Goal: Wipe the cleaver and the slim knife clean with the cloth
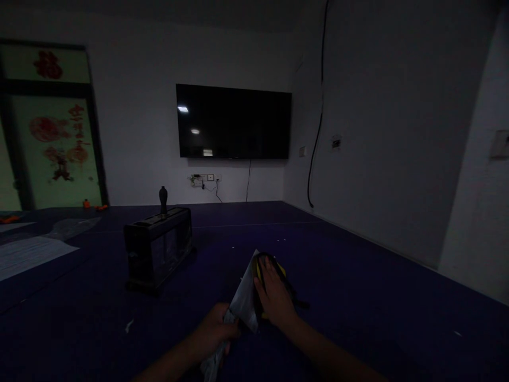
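Observation:
My left hand (217, 330), low in the middle of the view, is closed around a crumpled part of a silvery-grey sheet or bag (244, 302). Its smooth, pointed part rises up and to the right from my fist. Just right of it, my right hand (275, 293) grips a black and yellow object (281, 268), fingers laid long over its top and thumb on the side near the sheet. Most of this object is under my hand, and dim light hides its kind. The sheet and the object meet or overlap; I cannot tell which.
On the dark purple surface (358, 318) stands a black box (139, 260) with clear sides and a knobbed handle on top. Papers (32, 254) and clear plastic (73, 227) lie at left, with orange items (101, 208) behind. A television (234, 124) hangs on the far wall.

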Available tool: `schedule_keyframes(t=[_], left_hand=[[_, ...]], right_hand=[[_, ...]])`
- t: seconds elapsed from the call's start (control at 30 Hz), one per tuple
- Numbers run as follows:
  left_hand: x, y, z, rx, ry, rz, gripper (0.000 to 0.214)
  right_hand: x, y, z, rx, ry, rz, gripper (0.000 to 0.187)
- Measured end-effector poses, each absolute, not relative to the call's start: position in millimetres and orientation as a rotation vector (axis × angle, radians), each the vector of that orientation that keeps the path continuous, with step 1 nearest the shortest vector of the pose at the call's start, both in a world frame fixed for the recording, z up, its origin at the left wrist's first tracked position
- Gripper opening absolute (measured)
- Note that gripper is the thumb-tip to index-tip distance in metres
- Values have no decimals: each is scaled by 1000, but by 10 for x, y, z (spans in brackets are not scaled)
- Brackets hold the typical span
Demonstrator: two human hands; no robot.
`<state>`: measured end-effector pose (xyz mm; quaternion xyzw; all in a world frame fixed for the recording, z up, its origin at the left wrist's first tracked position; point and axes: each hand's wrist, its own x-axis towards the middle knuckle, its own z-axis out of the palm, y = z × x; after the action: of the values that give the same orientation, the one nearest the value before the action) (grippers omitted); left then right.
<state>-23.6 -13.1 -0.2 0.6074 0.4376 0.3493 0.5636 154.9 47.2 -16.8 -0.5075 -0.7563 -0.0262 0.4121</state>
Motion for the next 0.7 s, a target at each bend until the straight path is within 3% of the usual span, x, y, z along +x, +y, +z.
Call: schedule_keyframes(t=[0.7], left_hand=[[-240,-109,-78,1482,1011,859,13]], right_hand=[[1539,422,-135,-1240,-1957,-80,53]])
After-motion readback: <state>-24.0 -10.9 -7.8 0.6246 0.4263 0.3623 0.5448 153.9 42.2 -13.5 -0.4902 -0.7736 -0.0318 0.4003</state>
